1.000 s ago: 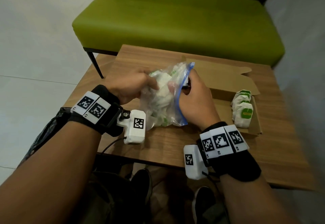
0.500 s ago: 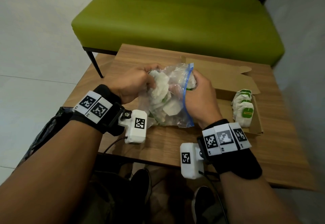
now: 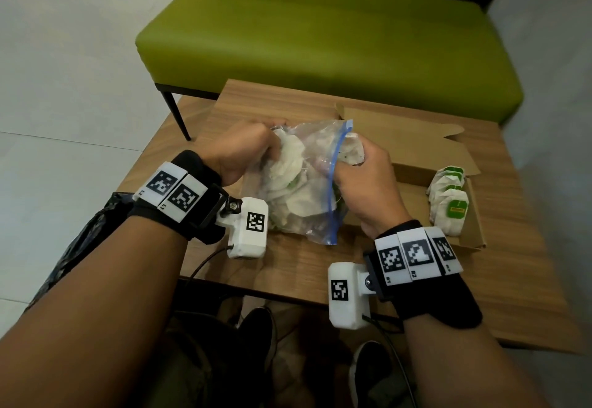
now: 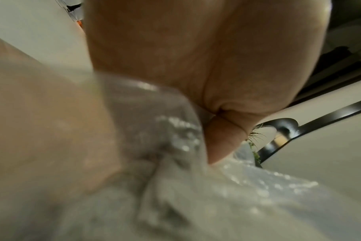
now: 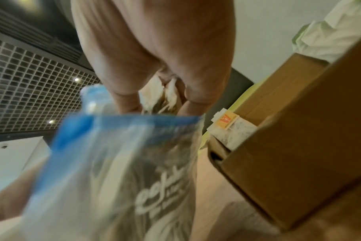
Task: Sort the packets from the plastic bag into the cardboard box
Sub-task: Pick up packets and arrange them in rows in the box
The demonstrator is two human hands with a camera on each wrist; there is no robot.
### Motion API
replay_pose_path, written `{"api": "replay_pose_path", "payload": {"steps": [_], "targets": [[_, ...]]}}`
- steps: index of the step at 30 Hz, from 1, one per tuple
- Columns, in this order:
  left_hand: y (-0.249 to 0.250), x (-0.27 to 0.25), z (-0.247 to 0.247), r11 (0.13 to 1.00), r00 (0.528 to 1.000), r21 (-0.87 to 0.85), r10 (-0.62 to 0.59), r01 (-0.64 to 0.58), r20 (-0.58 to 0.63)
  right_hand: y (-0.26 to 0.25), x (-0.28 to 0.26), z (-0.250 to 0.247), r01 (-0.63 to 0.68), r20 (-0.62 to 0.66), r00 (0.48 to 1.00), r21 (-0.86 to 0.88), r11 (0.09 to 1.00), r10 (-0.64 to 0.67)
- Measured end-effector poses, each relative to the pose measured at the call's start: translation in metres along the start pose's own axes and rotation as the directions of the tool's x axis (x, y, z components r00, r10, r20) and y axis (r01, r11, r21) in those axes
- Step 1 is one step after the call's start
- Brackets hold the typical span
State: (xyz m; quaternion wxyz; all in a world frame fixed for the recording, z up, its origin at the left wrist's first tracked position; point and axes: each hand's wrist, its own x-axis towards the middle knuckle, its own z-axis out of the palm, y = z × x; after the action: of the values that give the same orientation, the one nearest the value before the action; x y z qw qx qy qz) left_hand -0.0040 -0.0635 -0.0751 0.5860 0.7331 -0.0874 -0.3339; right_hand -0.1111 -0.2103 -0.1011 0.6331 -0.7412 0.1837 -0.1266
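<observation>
A clear plastic bag (image 3: 301,193) with a blue zip edge lies on the wooden table (image 3: 288,266), full of white packets. My left hand (image 3: 270,150) grips the bag's upper left side; in the left wrist view its fingers (image 4: 223,140) curl into the crinkled bag (image 4: 175,179). At the bag's mouth, just right of the blue edge, my right hand (image 3: 363,169) grips a small bunch of white packets (image 3: 352,153). The right wrist view shows the right hand (image 5: 161,104) holding them above the bag (image 5: 118,128). The open cardboard box (image 3: 474,215) at the right holds a row of upright packets (image 3: 448,206).
A green bench (image 3: 320,39) stands behind the table. The box's lid flap (image 3: 410,138) lies open behind the bag. In the right wrist view the box wall (image 5: 299,154) is close on the right, with a tagged packet (image 5: 231,130) inside. My shoes (image 3: 256,334) are under the table's near edge.
My right hand has come up out of the bag's mouth with packets in its grip. The bag has been tipped more upright, and my left hand has shifted up along it.
</observation>
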Motion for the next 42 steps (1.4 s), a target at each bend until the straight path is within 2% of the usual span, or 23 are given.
{"api": "replay_pose_path", "payload": {"steps": [5,8,10,13,15,17,19,21,24,26,29,31,35,38,42], "targets": [[0.0,0.004,-0.013,0.993,0.974,0.116,0.019,0.008,-0.227,-0.009,-0.002,-0.005,-0.14,0.062,0.99,0.2,0.97,0.13],[-0.002,0.006,-0.017,0.979,0.953,0.203,0.044,0.019,-0.301,-0.012,-0.001,-0.007,-0.157,0.057,0.988,0.321,0.934,0.147],[-0.001,0.006,-0.016,0.955,0.946,0.296,0.093,0.003,-0.31,-0.013,-0.001,-0.008,-0.156,0.053,0.988,0.37,0.916,0.147],[-0.003,0.013,-0.019,0.875,0.941,0.484,0.143,0.026,-0.308,-0.015,0.0,-0.012,-0.163,0.059,0.986,0.453,0.876,0.153],[-0.001,0.017,-0.024,0.794,0.91,0.606,0.208,0.057,-0.358,-0.015,0.0,-0.016,-0.166,0.063,0.986,0.476,0.864,0.155],[0.009,0.016,-0.023,0.752,0.859,0.659,0.341,-0.006,-0.381,-0.015,0.0,-0.021,-0.171,0.071,0.985,0.474,0.864,0.156],[0.025,0.011,-0.013,0.719,0.817,0.679,0.473,-0.144,-0.328,-0.014,-0.002,-0.025,-0.17,0.086,0.985,0.442,0.881,0.147],[0.04,0.003,0.004,0.664,0.829,0.701,0.526,-0.26,-0.19,-0.012,-0.005,-0.031,-0.158,0.1,0.986,0.372,0.915,0.13],[0.051,-0.007,0.035,0.572,0.874,0.73,0.48,-0.373,0.071,-0.008,-0.01,-0.042,-0.138,0.101,0.988,0.295,0.945,0.113],[0.051,-0.005,0.055,0.538,0.874,0.721,0.444,-0.437,0.198,-0.007,-0.013,-0.051,-0.129,0.084,0.99,0.262,0.957,0.11],[0.045,0.004,0.078,0.567,0.853,0.642,0.411,-0.516,0.323,-0.005,-0.019,-0.065,-0.119,0.074,0.992,0.214,0.97,0.105],[0.041,0.01,0.087,0.631,0.865,0.594,0.405,-0.5,0.298,-0.003,-0.021,-0.073,-0.111,0.055,0.993,0.206,0.972,0.102],[0.039,0.014,0.102,0.817,0.91,0.402,0.379,-0.413,0.166,0.001,-0.021,-0.088,-0.104,-0.036,0.992,0.258,0.96,0.117],[0.041,0.013,0.11,0.892,0.933,0.276,0.339,-0.358,0.117,0.002,-0.019,-0.099,-0.114,-0.086,0.984,0.37,0.922,0.156],[0.043,0.014,0.12,0.947,0.948,0.107,0.288,-0.303,0.136,0.003,-0.016,-0.111,-0.12,-0.108,0.974,0.508,0.853,0.201]]}}
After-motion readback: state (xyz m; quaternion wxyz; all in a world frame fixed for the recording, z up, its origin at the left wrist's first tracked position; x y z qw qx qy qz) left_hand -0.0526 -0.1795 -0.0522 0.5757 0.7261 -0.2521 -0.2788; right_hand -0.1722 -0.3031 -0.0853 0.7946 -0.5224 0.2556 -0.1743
